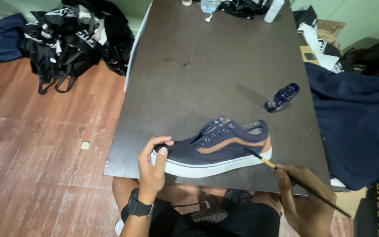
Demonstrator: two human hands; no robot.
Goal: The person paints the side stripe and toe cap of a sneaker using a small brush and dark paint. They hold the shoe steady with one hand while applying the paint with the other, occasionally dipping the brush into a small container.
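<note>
Sneaker (216,147) toe clamped in my left hand (152,169); heel lies beyond my right hand (305,199), which pinches a paintbrush (286,177) whose tip touches it.

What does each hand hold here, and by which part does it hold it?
The left hand grips the navy sneaker by its toe, on the dark table. The right hand holds a thin paintbrush along its handle, tip at the heel.

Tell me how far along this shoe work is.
Done: the navy shoe sits unlaced on the dark table; the small blue bottle lies on its side. In hand: left hand steadies the toe, right hand holds a thin brush at the heel. What's left cannot be told.
</note>
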